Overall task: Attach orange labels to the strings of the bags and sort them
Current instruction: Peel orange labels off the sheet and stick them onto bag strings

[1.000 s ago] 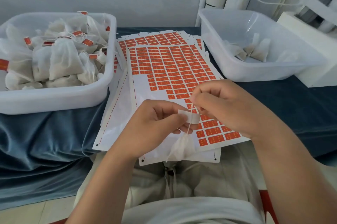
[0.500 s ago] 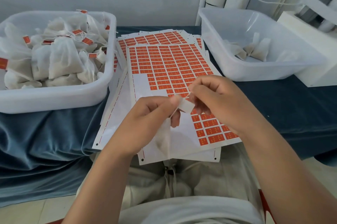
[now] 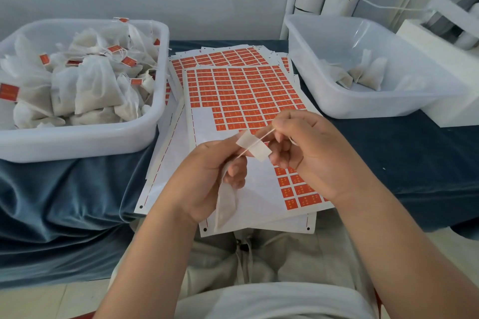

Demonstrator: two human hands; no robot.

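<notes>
Orange sheet (image 3: 246, 90) print illegible | left hand (image 3: 204, 176) pinches label (image 3: 255, 148) | right hand (image 3: 311, 155): string (image 3: 264, 135)

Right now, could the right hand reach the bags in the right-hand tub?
Probably yes: the tub is open-topped with nothing between it and the right hand, though that hand now pinches a string.
</notes>
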